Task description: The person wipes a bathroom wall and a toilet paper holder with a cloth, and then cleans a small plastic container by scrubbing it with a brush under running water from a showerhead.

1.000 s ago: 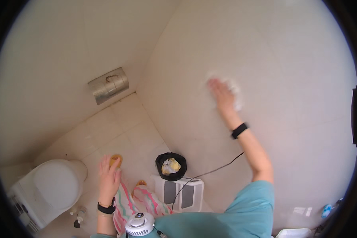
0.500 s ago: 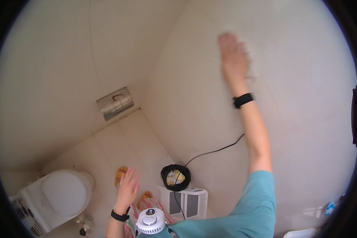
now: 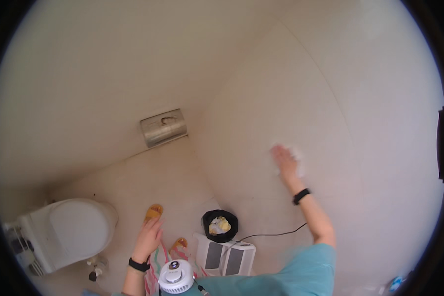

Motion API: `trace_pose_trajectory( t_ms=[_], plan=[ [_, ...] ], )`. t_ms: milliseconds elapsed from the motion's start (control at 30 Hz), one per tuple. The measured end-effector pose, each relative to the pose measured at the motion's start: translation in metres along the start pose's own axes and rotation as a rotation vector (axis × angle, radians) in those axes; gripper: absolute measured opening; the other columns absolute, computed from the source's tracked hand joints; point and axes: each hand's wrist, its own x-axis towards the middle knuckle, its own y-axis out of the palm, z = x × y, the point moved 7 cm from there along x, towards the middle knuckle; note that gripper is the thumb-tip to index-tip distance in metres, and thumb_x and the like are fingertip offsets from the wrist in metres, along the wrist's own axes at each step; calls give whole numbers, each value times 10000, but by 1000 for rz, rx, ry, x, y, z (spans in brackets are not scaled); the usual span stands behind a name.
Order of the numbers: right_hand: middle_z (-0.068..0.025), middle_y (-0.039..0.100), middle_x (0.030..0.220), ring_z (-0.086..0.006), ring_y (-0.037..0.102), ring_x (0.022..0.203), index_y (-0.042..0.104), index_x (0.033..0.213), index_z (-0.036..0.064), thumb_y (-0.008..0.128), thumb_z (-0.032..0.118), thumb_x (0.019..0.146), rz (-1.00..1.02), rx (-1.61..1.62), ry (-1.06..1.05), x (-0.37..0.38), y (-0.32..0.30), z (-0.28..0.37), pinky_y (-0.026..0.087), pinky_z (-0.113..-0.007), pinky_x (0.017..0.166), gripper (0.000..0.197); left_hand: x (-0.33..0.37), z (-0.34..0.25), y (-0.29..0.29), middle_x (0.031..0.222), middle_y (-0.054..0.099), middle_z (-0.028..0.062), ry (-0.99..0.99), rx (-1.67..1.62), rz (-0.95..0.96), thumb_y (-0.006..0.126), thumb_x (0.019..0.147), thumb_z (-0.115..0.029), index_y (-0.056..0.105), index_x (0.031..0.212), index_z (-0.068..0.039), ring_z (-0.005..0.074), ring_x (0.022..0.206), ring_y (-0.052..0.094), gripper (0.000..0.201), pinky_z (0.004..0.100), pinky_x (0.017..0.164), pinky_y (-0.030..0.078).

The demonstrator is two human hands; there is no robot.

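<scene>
High on the right, my right hand lies nearly flat against the pale tiled wall, slightly blurred. Beneath its palm a white cloth shows past the edge of the hand; its exact kind is too blurred to tell. A black band circles that wrist. Lower down, my left hand hangs in the air, fingers loosely stretched and holding nothing. It appears over the floor beside a yellow slipper.
A white toilet stands at left. A black-lined bin with crumpled waste sits beside a white step stool. A dark cable runs near the wall. A metal paper holder is mounted ahead. A white portable fan hangs at my chest.
My right hand has slid down the wall, with the white cloth under it. The left hand has dropped slightly and shifted left. The whole view has shifted a little.
</scene>
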Motion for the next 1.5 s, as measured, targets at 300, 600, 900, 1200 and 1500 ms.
trace_pose_trajectory(
  t_ms=[300,600,900,1200,1500],
  plan=[
    [3,255,1413,-201,273,1277,252,1362,241,395,260,890,-476,-910,733,184,-365,-122,228,-454,1001,494,35,-23,1,1168,507,161,86,-50,27,519,785,-110,500,1151,-55,315,1108,451,370,415,953,337],
    [-3,292,1392,-221,275,1274,303,1336,212,448,266,864,-589,-574,527,280,-224,-60,223,-476,1002,496,124,-4,197,1299,357,219,92,-360,240,544,736,-106,387,1242,-31,354,1200,346,536,400,993,304],
    [0,283,1399,-231,296,1266,299,1336,216,381,323,892,-478,-991,535,285,-205,-61,228,-493,989,464,179,-38,275,888,529,169,250,-235,210,544,674,-119,523,931,-10,338,826,544,280,441,686,426],
    [16,322,1377,-218,323,1247,310,1329,228,394,311,889,-521,-998,516,281,-203,-60,248,-473,983,456,140,-66,158,1159,482,172,-152,-249,-491,562,692,-195,422,1210,-60,373,1027,459,553,493,893,326],
    [9,303,1389,-216,299,1266,298,1336,239,344,337,902,-489,-1185,592,278,-210,-62,233,-475,994,447,98,-149,393,1399,218,151,381,-397,639,567,699,-191,384,1280,-161,383,1290,147,610,634,960,148]
  ],
)
